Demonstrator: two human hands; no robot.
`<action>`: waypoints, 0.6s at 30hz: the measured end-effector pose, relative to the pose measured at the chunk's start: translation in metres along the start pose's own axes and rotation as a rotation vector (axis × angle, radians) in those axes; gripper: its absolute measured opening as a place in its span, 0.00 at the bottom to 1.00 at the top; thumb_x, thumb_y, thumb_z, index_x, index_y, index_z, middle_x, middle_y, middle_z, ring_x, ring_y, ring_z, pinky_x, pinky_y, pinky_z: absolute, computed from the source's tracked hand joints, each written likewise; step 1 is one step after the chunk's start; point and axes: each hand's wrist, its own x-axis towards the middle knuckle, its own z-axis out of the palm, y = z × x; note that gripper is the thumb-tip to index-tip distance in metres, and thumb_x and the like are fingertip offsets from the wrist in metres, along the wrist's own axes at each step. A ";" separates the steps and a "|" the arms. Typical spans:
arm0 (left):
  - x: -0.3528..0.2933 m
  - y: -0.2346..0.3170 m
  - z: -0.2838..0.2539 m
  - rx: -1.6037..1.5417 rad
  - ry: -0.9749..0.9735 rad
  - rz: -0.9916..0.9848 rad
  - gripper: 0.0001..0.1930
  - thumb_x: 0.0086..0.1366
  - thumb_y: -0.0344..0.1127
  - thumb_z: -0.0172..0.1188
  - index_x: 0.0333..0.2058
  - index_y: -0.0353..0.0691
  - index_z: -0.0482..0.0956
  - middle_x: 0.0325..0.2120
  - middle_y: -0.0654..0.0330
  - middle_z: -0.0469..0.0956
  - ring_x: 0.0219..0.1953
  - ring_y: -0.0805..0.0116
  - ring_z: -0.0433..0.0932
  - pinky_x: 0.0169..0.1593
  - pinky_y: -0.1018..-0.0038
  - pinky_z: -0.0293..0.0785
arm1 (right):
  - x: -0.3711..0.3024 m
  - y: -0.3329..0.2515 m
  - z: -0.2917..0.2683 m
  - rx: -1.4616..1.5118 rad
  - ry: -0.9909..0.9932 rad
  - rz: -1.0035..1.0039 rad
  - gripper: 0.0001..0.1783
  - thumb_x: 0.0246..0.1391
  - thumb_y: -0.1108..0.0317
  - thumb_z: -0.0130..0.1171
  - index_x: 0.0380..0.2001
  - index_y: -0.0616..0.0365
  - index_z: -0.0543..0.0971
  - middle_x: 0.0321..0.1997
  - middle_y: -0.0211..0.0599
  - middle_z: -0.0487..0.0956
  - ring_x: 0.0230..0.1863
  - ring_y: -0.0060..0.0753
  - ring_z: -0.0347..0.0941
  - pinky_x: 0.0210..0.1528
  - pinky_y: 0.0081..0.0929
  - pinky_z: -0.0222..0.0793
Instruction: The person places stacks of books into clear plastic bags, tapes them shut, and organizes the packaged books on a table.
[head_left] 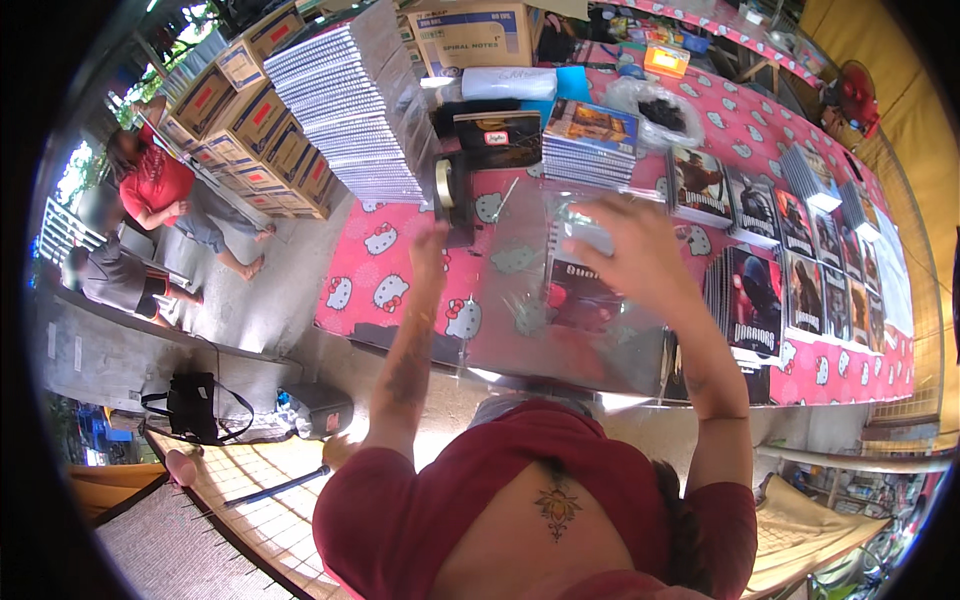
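Note:
A spiral notebook [580, 295] with a dark and red cover lies in front of me, under or inside a clear plastic sheet [510, 325] that spreads over the table's near edge. Over its upper part is my right hand [640, 250], slightly blurred, fingers spread and gripping nothing that I can see. My left hand [430, 250] is at the near side of a black tape dispenser [457, 215] carrying a roll of tape [444, 184]. Its fingers look drawn together; whether a strip of tape is between them is too small to tell.
A tall stack of spiral notebooks [345, 110] rises at the left, with cartons [255, 130] beyond. A shorter notebook stack [590, 145] stands ahead. Rows of dark-covered notebooks [755, 300] fill the right of the pink patterned tablecloth [385, 290]. Two people sit at far left.

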 end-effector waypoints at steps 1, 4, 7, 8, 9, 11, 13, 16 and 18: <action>-0.009 -0.004 -0.003 -0.168 -0.024 -0.122 0.10 0.57 0.33 0.63 0.33 0.31 0.83 0.24 0.56 0.83 0.23 0.65 0.80 0.26 0.70 0.73 | 0.000 -0.002 0.007 -0.130 -0.030 -0.029 0.16 0.51 0.58 0.65 0.40 0.55 0.82 0.38 0.38 0.83 0.41 0.43 0.78 0.46 0.40 0.70; -0.005 0.006 -0.011 0.749 0.125 0.313 0.09 0.59 0.34 0.62 0.35 0.34 0.82 0.27 0.52 0.84 0.26 0.58 0.83 0.30 0.64 0.76 | 0.005 0.000 0.023 -0.115 -0.094 -0.008 0.17 0.49 0.57 0.66 0.40 0.53 0.82 0.35 0.35 0.83 0.41 0.39 0.77 0.46 0.40 0.66; 0.001 0.071 -0.005 1.584 0.096 0.287 0.10 0.62 0.38 0.62 0.37 0.38 0.81 0.27 0.51 0.83 0.28 0.52 0.84 0.32 0.63 0.77 | 0.001 -0.006 0.032 -0.229 -0.040 -0.036 0.19 0.47 0.55 0.67 0.40 0.53 0.82 0.35 0.34 0.83 0.41 0.38 0.78 0.47 0.40 0.63; -0.017 0.107 0.011 1.260 -0.083 0.465 0.09 0.63 0.35 0.62 0.36 0.35 0.81 0.26 0.56 0.82 0.28 0.62 0.82 0.33 0.69 0.78 | 0.003 -0.006 0.032 -0.247 -0.047 -0.021 0.19 0.48 0.55 0.67 0.41 0.54 0.82 0.35 0.35 0.83 0.40 0.38 0.78 0.47 0.39 0.62; -0.040 0.136 0.032 0.923 -0.250 0.614 0.08 0.63 0.33 0.61 0.36 0.33 0.81 0.25 0.60 0.81 0.27 0.72 0.79 0.34 0.75 0.78 | 0.004 -0.009 0.032 -0.261 -0.059 -0.008 0.20 0.48 0.55 0.67 0.43 0.54 0.82 0.35 0.35 0.83 0.39 0.38 0.78 0.48 0.39 0.62; -0.057 0.159 0.068 0.141 -0.726 0.441 0.08 0.65 0.30 0.60 0.41 0.33 0.80 0.30 0.63 0.80 0.37 0.76 0.79 0.39 0.76 0.76 | 0.006 -0.014 0.035 -0.260 -0.053 -0.016 0.21 0.48 0.55 0.67 0.43 0.54 0.81 0.34 0.35 0.83 0.38 0.39 0.78 0.48 0.39 0.61; -0.065 0.176 0.100 0.133 -0.928 0.491 0.12 0.65 0.28 0.61 0.47 0.35 0.78 0.36 0.65 0.76 0.41 0.77 0.76 0.44 0.75 0.73 | 0.013 -0.013 0.036 -0.255 -0.002 -0.030 0.20 0.47 0.55 0.67 0.41 0.55 0.81 0.34 0.35 0.83 0.36 0.38 0.79 0.48 0.41 0.61; -0.065 0.194 0.131 0.302 -1.002 0.517 0.12 0.62 0.28 0.64 0.46 0.39 0.81 0.38 0.64 0.75 0.41 0.73 0.74 0.47 0.73 0.70 | 0.023 -0.016 0.031 -0.187 -0.171 0.124 0.21 0.46 0.54 0.67 0.40 0.55 0.81 0.32 0.36 0.84 0.35 0.39 0.79 0.49 0.42 0.60; -0.057 0.197 0.137 0.376 -1.030 0.688 0.11 0.61 0.28 0.66 0.43 0.41 0.84 0.40 0.63 0.74 0.44 0.71 0.72 0.50 0.71 0.69 | 0.021 -0.012 0.026 -0.189 -0.226 0.119 0.21 0.46 0.54 0.68 0.40 0.56 0.81 0.37 0.38 0.83 0.38 0.38 0.78 0.51 0.44 0.60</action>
